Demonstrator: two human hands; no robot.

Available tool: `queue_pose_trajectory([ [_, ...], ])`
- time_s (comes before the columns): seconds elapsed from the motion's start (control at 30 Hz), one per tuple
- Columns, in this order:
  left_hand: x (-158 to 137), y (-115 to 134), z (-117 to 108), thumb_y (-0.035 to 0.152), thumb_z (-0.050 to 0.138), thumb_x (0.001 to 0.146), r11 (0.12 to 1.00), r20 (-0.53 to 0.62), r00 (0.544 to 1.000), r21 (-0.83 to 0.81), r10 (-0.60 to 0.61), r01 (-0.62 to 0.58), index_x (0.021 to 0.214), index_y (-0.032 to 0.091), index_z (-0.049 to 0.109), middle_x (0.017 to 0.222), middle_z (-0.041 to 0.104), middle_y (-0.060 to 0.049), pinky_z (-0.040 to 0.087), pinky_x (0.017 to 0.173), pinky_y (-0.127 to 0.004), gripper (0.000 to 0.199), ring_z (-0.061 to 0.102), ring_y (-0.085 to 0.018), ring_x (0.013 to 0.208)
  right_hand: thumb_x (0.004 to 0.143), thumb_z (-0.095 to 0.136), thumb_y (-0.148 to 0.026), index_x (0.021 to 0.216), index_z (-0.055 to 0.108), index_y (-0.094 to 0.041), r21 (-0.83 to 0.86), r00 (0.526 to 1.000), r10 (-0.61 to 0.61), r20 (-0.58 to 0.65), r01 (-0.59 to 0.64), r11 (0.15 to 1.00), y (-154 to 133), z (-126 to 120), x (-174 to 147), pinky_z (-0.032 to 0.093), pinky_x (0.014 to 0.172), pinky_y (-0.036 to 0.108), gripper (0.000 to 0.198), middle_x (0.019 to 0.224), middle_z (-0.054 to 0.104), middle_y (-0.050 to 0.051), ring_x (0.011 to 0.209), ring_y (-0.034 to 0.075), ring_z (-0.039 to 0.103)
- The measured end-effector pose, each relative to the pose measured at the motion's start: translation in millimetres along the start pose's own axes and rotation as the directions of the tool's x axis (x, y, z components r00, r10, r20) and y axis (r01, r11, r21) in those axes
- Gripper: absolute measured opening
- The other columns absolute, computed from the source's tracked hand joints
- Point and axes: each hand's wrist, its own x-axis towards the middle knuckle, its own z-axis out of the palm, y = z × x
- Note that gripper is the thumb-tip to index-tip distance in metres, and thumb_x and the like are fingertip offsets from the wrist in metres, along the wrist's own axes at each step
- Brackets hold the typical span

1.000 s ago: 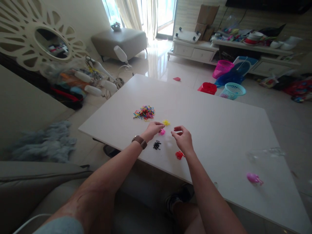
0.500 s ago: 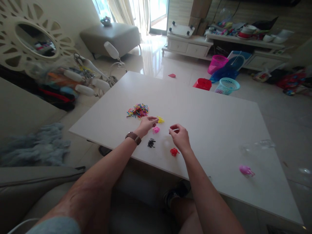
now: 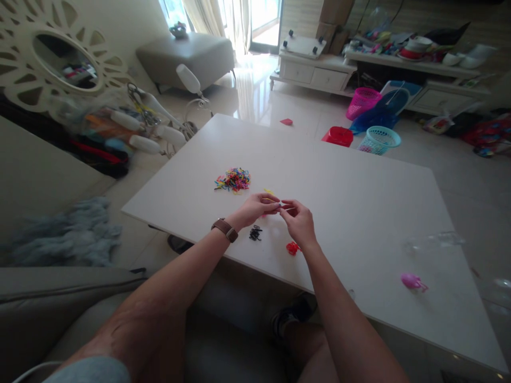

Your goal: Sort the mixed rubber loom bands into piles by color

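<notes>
My left hand (image 3: 254, 210) and my right hand (image 3: 300, 222) meet fingertip to fingertip above the table. Both are pinched around a tiny bluish piece, too small to name. Beyond my left hand lies a mixed pile of small colourful bands (image 3: 235, 180). Yellow bands (image 3: 268, 191) peek out just past my left fingers, and a bit of pink shows beneath them, mostly covered. Nearer to me sit a cluster of black bands (image 3: 255, 233) and, beside my right wrist, a cluster of red bands (image 3: 293, 248).
The white table (image 3: 351, 213) spreads beneath my hands. To the right are a purple toy-like object (image 3: 413, 282) and a clear container (image 3: 449, 239). Past the far edge stand a red bin (image 3: 338, 136) and a light-blue basket (image 3: 380, 140) on the floor.
My hands were apart and now touch at the fingertips. My left hand has moved right, away from the pile, and covers most of the pink bands. The whole view has shifted slightly.
</notes>
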Motion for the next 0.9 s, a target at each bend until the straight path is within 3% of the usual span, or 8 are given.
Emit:
queue_pose_trajectory([
  [0.2, -4, 6, -1, 0.036, 0.093, 0.068, 0.993, 0.031, 0.999, 0.116, -0.019, 0.015, 0.092, 0.011, 0.07, 0.079, 0.076, -0.01, 0.055, 0.072, -0.028, 0.042, 0.07, -0.014, 0.07, 0.079, 0.075, -0.043, 0.09, 0.075, -0.017, 0.204, 0.998, -0.031, 0.049, 0.02, 0.979, 4, 2, 3, 0.06, 0.082, 0.034, 0.029, 0.088, 0.078, 0.008, 0.083, 0.022, 0.075],
  [0.33, -3, 9, 0, 0.034, 0.09, 0.072, 0.987, -0.003, 1.0, 0.16, -0.031, 0.031, 0.091, 0.012, 0.069, 0.083, 0.076, -0.011, 0.055, 0.072, -0.027, 0.036, 0.073, -0.017, 0.074, 0.077, 0.073, -0.04, 0.083, 0.072, -0.017, 0.089, 1.0, -0.008, -0.027, 0.01, 0.996, 9, -11, 9, 0.058, 0.074, 0.033, 0.024, 0.079, 0.076, 0.007, 0.076, 0.022, 0.074],
  [0.47, 0, 15, -9, 0.036, 0.077, 0.084, 0.956, -0.159, 0.987, 0.291, 0.005, 0.042, 0.085, 0.012, 0.066, 0.084, 0.074, -0.011, 0.055, 0.066, -0.027, 0.026, 0.072, -0.016, 0.068, 0.076, 0.07, -0.035, 0.081, 0.068, -0.017, -0.091, 0.977, 0.038, -0.209, -0.058, 0.994, 20, -37, 17, 0.055, 0.069, 0.03, 0.019, 0.078, 0.074, 0.006, 0.071, 0.021, 0.073],
  [0.53, 2, 18, -18, 0.034, 0.07, 0.088, 0.938, -0.239, 0.97, 0.344, 0.039, 0.047, 0.085, 0.013, 0.065, 0.083, 0.073, -0.01, 0.055, 0.064, -0.027, 0.022, 0.07, -0.016, 0.066, 0.076, 0.068, -0.03, 0.084, 0.067, -0.017, -0.173, 0.97, 0.073, -0.23, -0.114, 0.978, 29, -49, 20, 0.054, 0.067, 0.03, 0.015, 0.078, 0.074, 0.006, 0.069, 0.02, 0.072],
  [0.73, 3, 28, -53, 0.029, 0.059, 0.088, 0.886, -0.418, 0.9, 0.456, 0.126, 0.087, 0.085, 0.015, 0.062, 0.089, 0.07, -0.008, 0.047, 0.056, -0.023, 0.015, 0.065, -0.013, 0.066, 0.074, 0.062, -0.02, 0.083, 0.069, -0.019, -0.436, 0.975, 0.113, -0.189, -0.187, 0.88, 52, -57, 22, 0.05, 0.071, 0.028, 0.011, 0.076, 0.073, 0.003, 0.071, 0.018, 0.067],
  [0.8, 3, 33, -65, 0.033, 0.054, 0.091, 0.883, -0.506, 0.851, 0.454, 0.141, 0.124, 0.092, 0.017, 0.058, 0.089, 0.068, -0.007, 0.045, 0.056, -0.022, 0.016, 0.062, -0.013, 0.065, 0.074, 0.062, -0.019, 0.082, 0.07, -0.019, -0.476, 0.975, 0.133, -0.178, -0.204, 0.856, 56, -52, 22, 0.048, 0.069, 0.027, 0.011, 0.075, 0.072, 0.003, 0.069, 0.017, 0.065],
  [0.9, 2, 39, -86, 0.04, 0.047, 0.096, 0.889, -0.656, 0.738, 0.421, 0.16, 0.182, 0.103, 0.02, 0.051, 0.088, 0.065, -0.005, 0.045, 0.056, -0.024, 0.022, 0.058, -0.014, 0.064, 0.075, 0.064, -0.019, 0.081, 0.07, -0.02, -0.531, 0.974, 0.142, -0.174, -0.214, 0.82, 59, -45, 22, 0.046, 0.066, 0.026, 0.009, 0.075, 0.072, 0.003, 0.068, 0.017, 0.063],
])
